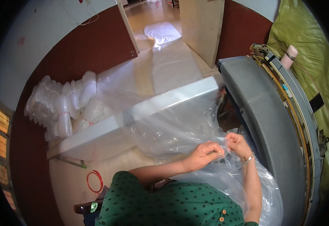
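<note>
Right hand (238,145) pinching clear plastic film (175,132), left hand (203,155) just beside it
The right hand's fingers close on a gathered bit of the film; the left hand's fingers curl toward its thumb, though whether film lies between them I cannot tell. From the hands the film spreads forward over the long pale worktop (79,140) and down toward the lap. At the worktop's left end are bundles of clear plastic (63,109), with a red coil (88,180) on the floor nearer the person. To the right stands a grey-covered machine (262,98), a pink bottle (289,56) at its far end
</note>
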A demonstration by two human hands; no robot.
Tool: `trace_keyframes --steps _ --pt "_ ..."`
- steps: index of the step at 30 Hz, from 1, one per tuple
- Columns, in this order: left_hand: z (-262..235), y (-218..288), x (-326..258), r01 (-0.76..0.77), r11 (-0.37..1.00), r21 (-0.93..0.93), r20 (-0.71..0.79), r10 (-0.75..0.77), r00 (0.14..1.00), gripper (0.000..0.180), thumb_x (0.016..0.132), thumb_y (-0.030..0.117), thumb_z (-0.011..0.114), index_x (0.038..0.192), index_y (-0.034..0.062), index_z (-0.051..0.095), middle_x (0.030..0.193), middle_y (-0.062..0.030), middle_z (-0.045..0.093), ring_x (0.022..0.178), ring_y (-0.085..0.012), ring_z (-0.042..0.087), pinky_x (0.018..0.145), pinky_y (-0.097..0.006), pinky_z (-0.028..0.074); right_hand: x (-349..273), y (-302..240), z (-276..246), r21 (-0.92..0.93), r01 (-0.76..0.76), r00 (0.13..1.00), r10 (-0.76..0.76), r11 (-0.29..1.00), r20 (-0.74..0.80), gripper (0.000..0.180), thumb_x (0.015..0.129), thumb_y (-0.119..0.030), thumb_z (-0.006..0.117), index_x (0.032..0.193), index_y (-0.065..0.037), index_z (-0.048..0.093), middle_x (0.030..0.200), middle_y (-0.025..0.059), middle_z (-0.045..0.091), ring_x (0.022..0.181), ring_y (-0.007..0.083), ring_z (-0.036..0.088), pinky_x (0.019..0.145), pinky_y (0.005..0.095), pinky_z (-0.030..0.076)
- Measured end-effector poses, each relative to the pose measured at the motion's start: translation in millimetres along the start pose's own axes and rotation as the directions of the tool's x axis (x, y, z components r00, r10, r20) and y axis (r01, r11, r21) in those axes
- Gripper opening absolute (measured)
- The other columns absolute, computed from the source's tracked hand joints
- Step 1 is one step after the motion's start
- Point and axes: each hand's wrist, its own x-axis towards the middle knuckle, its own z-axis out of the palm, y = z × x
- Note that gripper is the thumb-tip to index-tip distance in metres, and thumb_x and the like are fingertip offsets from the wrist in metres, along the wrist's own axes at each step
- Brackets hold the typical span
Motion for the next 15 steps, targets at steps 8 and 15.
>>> trace_keyframes --steps 8,15 --pt "74.7 36.3 66.9 -0.209 0.94 -0.27 0.189 0.264 0.946 0.004 0.081 0.002 0.053 0.082 0.0047 0.056 0.081 -0.0018 0.06 0.079 -0.0163 0.054 0.08 -0.032 0.039 -84.8 -53.6 -42.9 -0.063 0.44 0.78 -0.417 0.896 -0.466 0.021 0.082 -0.015 0.062 0.071 -0.011 0.045 0.06 -0.0083 0.043 0.052 -0.0007 0.038 0.045 0.0152 0.029" --pt "83.7 86.4 140.1 -0.729 0.684 0.017 0.217 0.709 0.671 0.042 0.076 0.008 0.052 0.118 0.002 0.045 0.123 -0.0177 0.043 0.12 -0.0283 0.036 0.098 -0.036 0.031 -150.0 -90.6 -44.8 -0.437 0.403 0.614 -0.592 0.804 -0.522 0.012 0.075 0.0 0.053 0.069 -0.007 0.046 0.059 -0.0061 0.046 0.052 0.0017 0.041 0.046 0.0172 0.032"
